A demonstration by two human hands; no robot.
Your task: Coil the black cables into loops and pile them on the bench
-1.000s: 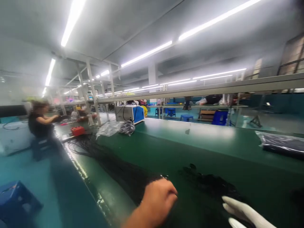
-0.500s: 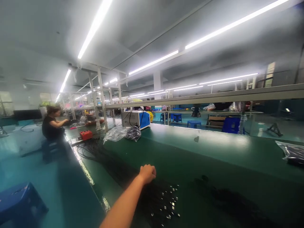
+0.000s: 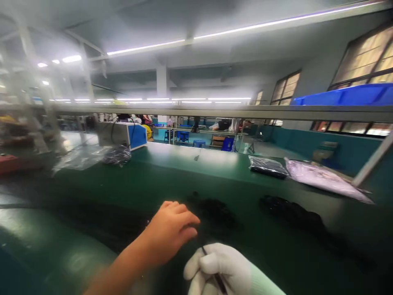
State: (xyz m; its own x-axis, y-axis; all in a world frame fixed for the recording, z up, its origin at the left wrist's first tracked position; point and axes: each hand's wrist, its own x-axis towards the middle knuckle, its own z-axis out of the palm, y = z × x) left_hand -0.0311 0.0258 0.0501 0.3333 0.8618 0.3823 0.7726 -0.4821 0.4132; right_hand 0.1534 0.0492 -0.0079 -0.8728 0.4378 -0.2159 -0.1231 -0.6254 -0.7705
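My bare left hand [image 3: 170,233] reaches over a dark mass of black cables [image 3: 107,221] on the green bench [image 3: 172,172], fingers curved and apart, holding nothing that I can see. My right hand [image 3: 219,268], in a white glove, is closed in a fist near the bottom edge and grips a thin black cable [image 3: 215,274] that sticks out between its fingers. Two more heaps of black cable pieces [image 3: 215,211] [image 3: 291,211] lie just beyond the hands.
A white and blue machine [image 3: 123,135] stands at the back left beside clear plastic bags [image 3: 89,157]. Bagged dark goods [image 3: 268,166] and a pale plastic bag [image 3: 322,178] lie at the right. A metal rail [image 3: 233,111] crosses above, with a blue bin [image 3: 344,97] on it.
The view has swung right, so the seated person at the left is gone. My left hand drew back toward me, and my gloved right hand came into view gripping a cable.
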